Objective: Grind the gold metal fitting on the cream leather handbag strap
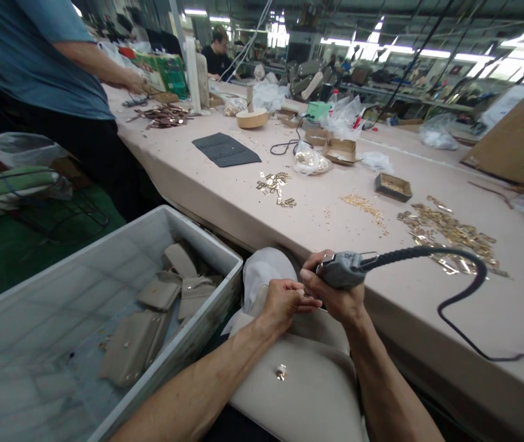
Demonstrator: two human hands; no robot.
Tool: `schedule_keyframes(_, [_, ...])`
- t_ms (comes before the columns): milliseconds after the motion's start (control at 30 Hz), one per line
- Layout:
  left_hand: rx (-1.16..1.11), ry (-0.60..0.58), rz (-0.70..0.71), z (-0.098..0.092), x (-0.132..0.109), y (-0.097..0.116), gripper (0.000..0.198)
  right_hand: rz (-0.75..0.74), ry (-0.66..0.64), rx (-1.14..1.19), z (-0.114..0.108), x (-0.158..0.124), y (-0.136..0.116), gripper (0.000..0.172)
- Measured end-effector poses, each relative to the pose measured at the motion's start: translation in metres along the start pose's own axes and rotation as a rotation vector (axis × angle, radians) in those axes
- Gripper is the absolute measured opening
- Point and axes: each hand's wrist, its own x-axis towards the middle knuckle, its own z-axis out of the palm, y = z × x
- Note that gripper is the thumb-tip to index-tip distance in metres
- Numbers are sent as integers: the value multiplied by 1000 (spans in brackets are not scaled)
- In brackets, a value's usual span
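In my right hand (342,298) is a corded electric screwdriver (345,270) with a grey wrapped body. Its tip is hidden behind my fingers. My left hand (285,301) is closed in a pinch just left of it, but what lies between those fingertips is too small to make out. Under both hands a beige bag (317,393) rests on my lap, its flap spread towards me. A small shiny metal fitting (281,372) sits on the flap.
A grey plastic bin (207,230) with several beige bags (135,347) stands at my left. On the table (299,227) lie gold metal plates (455,233), tiny screws (366,205) and a small box (393,187). The black cable (455,319) trails right. A co-worker (59,67) stands at left.
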Motion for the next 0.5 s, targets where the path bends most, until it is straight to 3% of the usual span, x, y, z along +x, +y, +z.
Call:
schedule_keyframes(200, [26, 2, 50, -2, 5, -7, 18, -70, -295, -64, -4, 3, -1, 23])
schedule_keyframes(500, [29, 0, 87, -3, 3, -13, 24, -52, -348, 43, -4, 1, -3, 29])
